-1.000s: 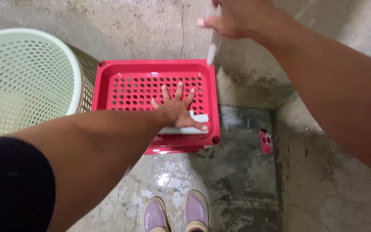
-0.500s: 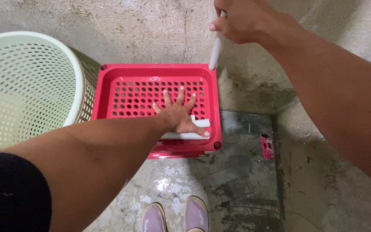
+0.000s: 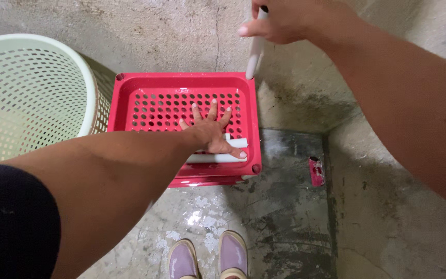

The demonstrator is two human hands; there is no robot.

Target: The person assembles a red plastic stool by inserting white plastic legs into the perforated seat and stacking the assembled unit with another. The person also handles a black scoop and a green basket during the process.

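Note:
A red perforated plastic tray (image 3: 145, 98) lies on the concrete floor against the wall. My left hand (image 3: 210, 132) presses flat inside it, fingers spread, over white tubes (image 3: 236, 144) lying near the tray's front edge. My right hand (image 3: 290, 20) grips a white tube (image 3: 254, 54) held upright, its lower end at the tray's back right corner.
A pale green perforated laundry basket (image 3: 32, 93) stands to the left of the tray. A small red object (image 3: 316, 171) lies on the wet floor to the right. My two purple shoes (image 3: 207, 258) are at the bottom. Concrete walls close the back and right.
The right hand with the upright white tube has stayed at the tray's back right corner. The left hand keeps pressing in the tray. The view shifted slightly.

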